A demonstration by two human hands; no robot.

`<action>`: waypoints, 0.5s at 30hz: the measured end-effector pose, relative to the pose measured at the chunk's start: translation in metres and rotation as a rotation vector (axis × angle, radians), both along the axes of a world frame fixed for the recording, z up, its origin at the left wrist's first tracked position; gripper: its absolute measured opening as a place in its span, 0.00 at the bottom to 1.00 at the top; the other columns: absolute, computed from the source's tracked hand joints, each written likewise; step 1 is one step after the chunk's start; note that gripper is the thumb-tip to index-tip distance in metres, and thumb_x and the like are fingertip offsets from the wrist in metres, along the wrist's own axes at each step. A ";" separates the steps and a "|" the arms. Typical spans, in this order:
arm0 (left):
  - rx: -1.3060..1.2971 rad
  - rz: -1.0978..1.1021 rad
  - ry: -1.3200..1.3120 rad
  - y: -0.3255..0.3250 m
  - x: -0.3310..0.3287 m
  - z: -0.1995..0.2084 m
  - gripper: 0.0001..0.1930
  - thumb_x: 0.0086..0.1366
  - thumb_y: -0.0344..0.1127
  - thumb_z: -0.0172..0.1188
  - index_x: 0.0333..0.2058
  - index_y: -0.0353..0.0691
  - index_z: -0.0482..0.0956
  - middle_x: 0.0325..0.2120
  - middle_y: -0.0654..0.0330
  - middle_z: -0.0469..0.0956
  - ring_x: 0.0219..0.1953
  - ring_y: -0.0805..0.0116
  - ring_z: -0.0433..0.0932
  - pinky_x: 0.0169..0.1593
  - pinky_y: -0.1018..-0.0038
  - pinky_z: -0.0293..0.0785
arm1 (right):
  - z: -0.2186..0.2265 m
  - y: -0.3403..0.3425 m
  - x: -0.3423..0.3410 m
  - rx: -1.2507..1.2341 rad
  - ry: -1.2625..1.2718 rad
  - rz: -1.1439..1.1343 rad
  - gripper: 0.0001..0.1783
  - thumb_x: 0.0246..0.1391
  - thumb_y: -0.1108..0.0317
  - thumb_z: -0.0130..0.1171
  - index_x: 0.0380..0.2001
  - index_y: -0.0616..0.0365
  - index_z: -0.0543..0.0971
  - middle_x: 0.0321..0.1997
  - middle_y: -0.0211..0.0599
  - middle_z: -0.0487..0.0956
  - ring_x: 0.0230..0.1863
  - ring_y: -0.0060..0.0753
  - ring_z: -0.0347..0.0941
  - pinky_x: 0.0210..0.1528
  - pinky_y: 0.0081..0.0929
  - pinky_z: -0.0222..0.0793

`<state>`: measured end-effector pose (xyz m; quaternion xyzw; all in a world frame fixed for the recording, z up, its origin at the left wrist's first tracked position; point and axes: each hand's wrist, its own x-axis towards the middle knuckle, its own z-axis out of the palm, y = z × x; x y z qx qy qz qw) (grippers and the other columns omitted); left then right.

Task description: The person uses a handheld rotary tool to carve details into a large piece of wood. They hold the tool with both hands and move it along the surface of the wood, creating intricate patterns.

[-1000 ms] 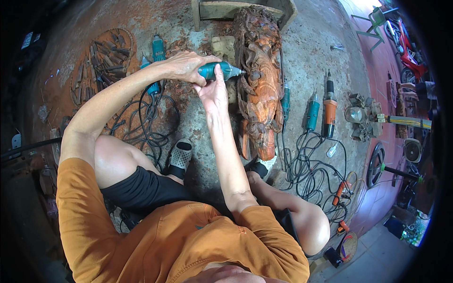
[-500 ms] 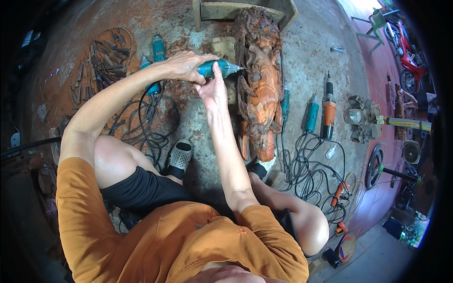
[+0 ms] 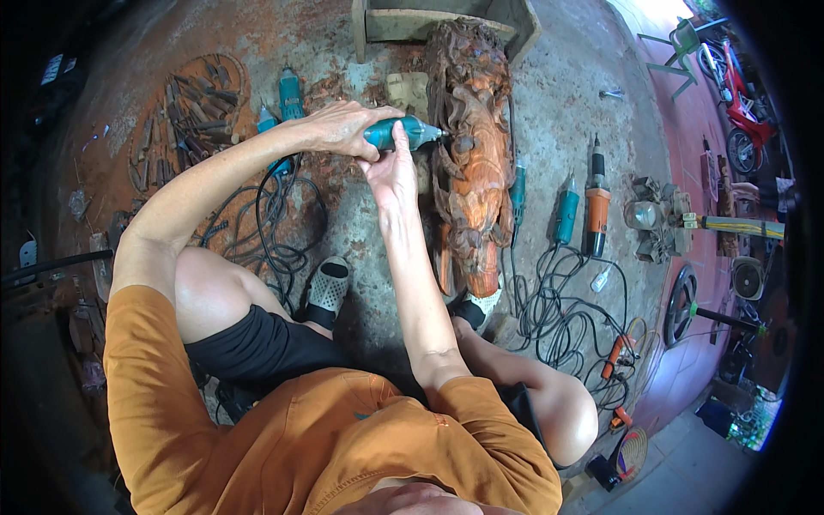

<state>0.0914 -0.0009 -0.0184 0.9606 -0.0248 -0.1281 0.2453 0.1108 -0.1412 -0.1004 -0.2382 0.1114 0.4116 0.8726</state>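
Note:
A teal die grinder (image 3: pixel 400 132) lies crosswise in both my hands, its pale nose pointing right at a carved wooden piece (image 3: pixel 477 176). My left hand (image 3: pixel 345 129) wraps the rear of the grinder body from the left. From below, my right hand (image 3: pixel 393 172) supports the body, with the thumb laid up over it. The bit reaches the left side of the carving; whether it touches the wood is too small to tell. Reddish brown and covered in deep relief, the carving stretches away from me, its far end at a wooden stand (image 3: pixel 403 22).
Chisels (image 3: pixel 202 107) fill a round tray at the left. Another teal grinder (image 3: pixel 290 93) lies beyond my left forearm. Right of the carving are a teal grinder (image 3: pixel 567 211), an orange grinder (image 3: pixel 598 210) and tangled black cords (image 3: pixel 558 296). A pale block (image 3: pixel 407 89) lies left of the carving.
Both hands and the grinder have shifted slightly right and a little nearer to me. The grip looks the same, and the carving keeps its place.

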 end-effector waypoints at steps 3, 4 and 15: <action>-0.017 0.035 0.054 0.001 0.001 0.004 0.43 0.44 0.43 0.64 0.63 0.48 0.65 0.21 0.49 0.78 0.24 0.55 0.78 0.35 0.61 0.73 | -0.005 0.005 0.005 -0.010 -0.001 0.032 0.34 0.58 0.48 0.60 0.61 0.50 0.63 0.61 0.35 0.69 0.63 0.39 0.64 0.65 0.53 0.56; -0.014 0.046 0.053 0.004 0.000 0.002 0.43 0.44 0.43 0.64 0.63 0.48 0.65 0.20 0.49 0.78 0.24 0.56 0.77 0.34 0.62 0.72 | -0.005 0.008 0.006 -0.004 -0.001 0.036 0.33 0.58 0.48 0.60 0.61 0.50 0.63 0.61 0.35 0.69 0.63 0.39 0.64 0.64 0.53 0.57; 0.040 0.122 -0.011 0.021 0.008 -0.004 0.44 0.44 0.46 0.66 0.64 0.48 0.65 0.22 0.47 0.78 0.25 0.56 0.78 0.34 0.62 0.72 | -0.011 0.032 0.027 0.001 -0.040 0.083 0.31 0.60 0.49 0.57 0.61 0.49 0.63 0.60 0.37 0.69 0.62 0.42 0.65 0.63 0.55 0.60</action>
